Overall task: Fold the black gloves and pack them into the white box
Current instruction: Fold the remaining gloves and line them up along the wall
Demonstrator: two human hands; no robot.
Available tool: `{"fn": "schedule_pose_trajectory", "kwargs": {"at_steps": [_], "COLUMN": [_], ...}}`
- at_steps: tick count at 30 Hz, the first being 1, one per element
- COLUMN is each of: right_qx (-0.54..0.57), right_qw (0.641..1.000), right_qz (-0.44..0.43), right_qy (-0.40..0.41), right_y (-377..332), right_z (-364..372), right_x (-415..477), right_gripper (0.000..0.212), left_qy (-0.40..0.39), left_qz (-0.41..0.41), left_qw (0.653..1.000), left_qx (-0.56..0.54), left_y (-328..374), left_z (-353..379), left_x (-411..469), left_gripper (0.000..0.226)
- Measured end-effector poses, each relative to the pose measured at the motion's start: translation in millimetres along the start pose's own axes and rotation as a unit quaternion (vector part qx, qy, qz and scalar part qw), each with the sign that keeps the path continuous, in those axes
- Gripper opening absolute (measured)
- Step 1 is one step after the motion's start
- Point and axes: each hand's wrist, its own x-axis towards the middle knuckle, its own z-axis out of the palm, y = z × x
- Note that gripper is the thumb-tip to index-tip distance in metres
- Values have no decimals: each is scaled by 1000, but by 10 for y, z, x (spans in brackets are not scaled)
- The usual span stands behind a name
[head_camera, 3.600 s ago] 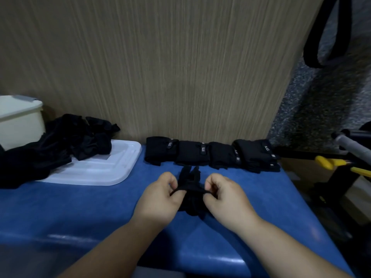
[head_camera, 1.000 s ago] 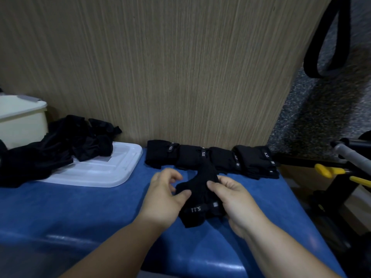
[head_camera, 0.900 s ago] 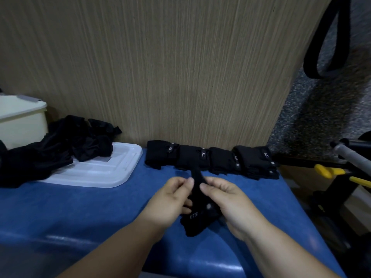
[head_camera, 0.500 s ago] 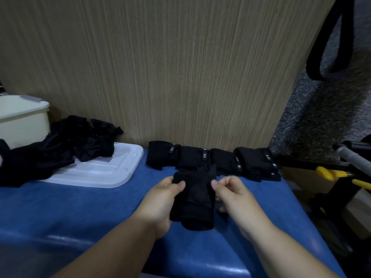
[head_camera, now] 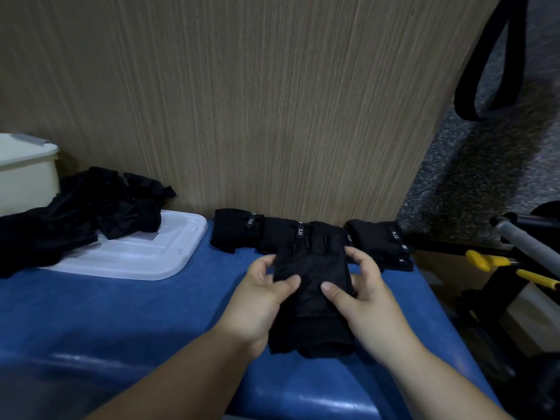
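Note:
A black glove pair [head_camera: 312,286] lies flat on the blue table [head_camera: 121,316], its fingers pointing toward the wall. My left hand [head_camera: 260,301] grips its left edge, thumb on top. My right hand [head_camera: 360,295] grips its right edge, thumb pressed on the fabric. Behind them a row of folded black gloves [head_camera: 239,230] lines the wall. The white box [head_camera: 24,174] stands at the far left. A heap of unfolded black gloves [head_camera: 91,213] lies beside it, partly on the white lid [head_camera: 151,256].
A wood-grain wall panel [head_camera: 242,101] rises right behind the table. Off the table's right edge stand a metal frame with yellow handles [head_camera: 485,262] and a grey bar [head_camera: 527,241]. A black strap [head_camera: 485,71] hangs at the upper right.
The glove pair went from bunched and turned between my hands to spread flat on the table. Both hands moved to its side edges with thumbs pressing on top.

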Motion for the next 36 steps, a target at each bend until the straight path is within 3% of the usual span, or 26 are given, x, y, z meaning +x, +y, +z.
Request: {"fn": "schedule_pose_trajectory", "kwargs": {"at_steps": [3,6,11,13,16,18,23,30,34,36], "right_qx": [-116,-210,-356,-377,-392,-403,-502,-540,-532,-514], "right_qw": [993,977,934,925,912,902,825,795,804,824], "right_qz": [-7,18,17,-37,-110,-104,-30,4,-3,-17], "right_qy": [27,16,6,11,-43,-116,-257,-278,-264,-240], "right_y": [39,60,142,157,138,131,143,87,121,129], "right_z": [-112,-206,-282,-266,-165,-88,-48,-51,-80,-91], "right_x": [-3,-18,-7,3,-13,-27,-60,-73,-76,-78], "right_gripper": [63,62,48,37,36,44,59,59,60,61], "left_qy": [23,42,86,81,8,-53,-128,-123,-126,-133], "left_qz": [68,110,189,223,228,183,82,50,41,41], "left_qw": [984,901,746,713,716,715,633,626,635,659], "left_qx": [162,419,633,660,659,673,759,769,761,739], "left_y": [-87,-149,-212,-206,-195,-205,-193,-183,-158,-127], "left_z": [-8,-46,-9,-36,-91,-128,-181,-183,-201,-206], "left_x": [36,48,-8,11,63,89,84,54,50,40], "left_gripper": [61,77,62,46,37,42,51,53,57,55]}}
